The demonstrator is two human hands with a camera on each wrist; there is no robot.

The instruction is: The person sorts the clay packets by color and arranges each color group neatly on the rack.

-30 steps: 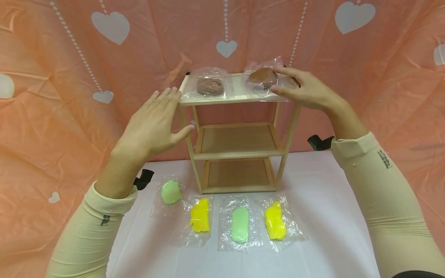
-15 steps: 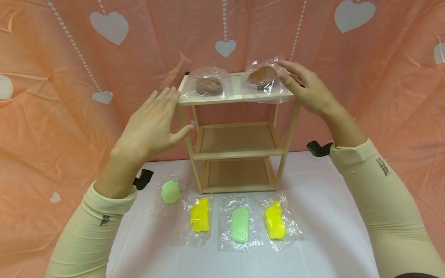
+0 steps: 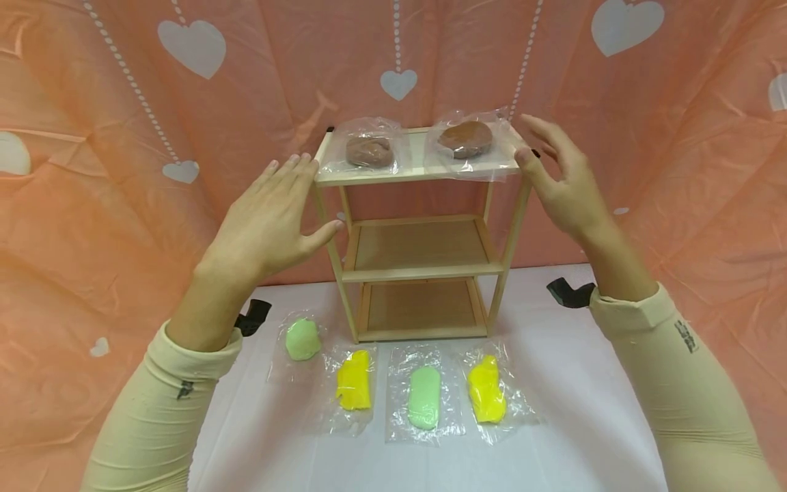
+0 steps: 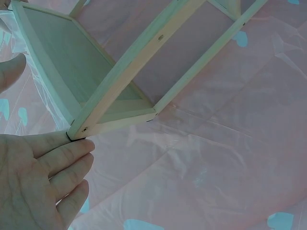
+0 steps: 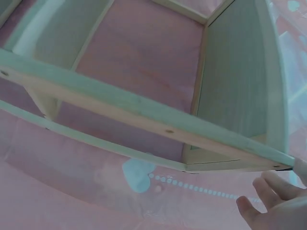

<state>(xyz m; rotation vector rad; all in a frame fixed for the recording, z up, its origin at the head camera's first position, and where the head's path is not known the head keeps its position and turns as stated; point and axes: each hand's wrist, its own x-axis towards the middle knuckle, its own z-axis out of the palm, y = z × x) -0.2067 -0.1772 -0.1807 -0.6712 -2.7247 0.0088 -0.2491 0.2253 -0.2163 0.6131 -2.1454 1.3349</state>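
A small wooden shelf rack stands on the table. Two brown clay-like lumps in clear plastic bags lie on its top board, a left one and a right one. My left hand has its fingers straight, their tips at the rack's top left corner; the left wrist view shows this hand against that corner. At the top right corner is my right hand, loosely bent and holding nothing. In the right wrist view its fingers are spread below the corner, with the thumb at the corner.
On the white tabletop before the rack lie several bagged lumps: a round green one, a left yellow one, a long green one and a right yellow one. A pink heart-print curtain hangs behind.
My right hand has let go of the right brown lump's bag and moved right to the rack's corner. That bag has settled flatter on the board. The left hand stays put.
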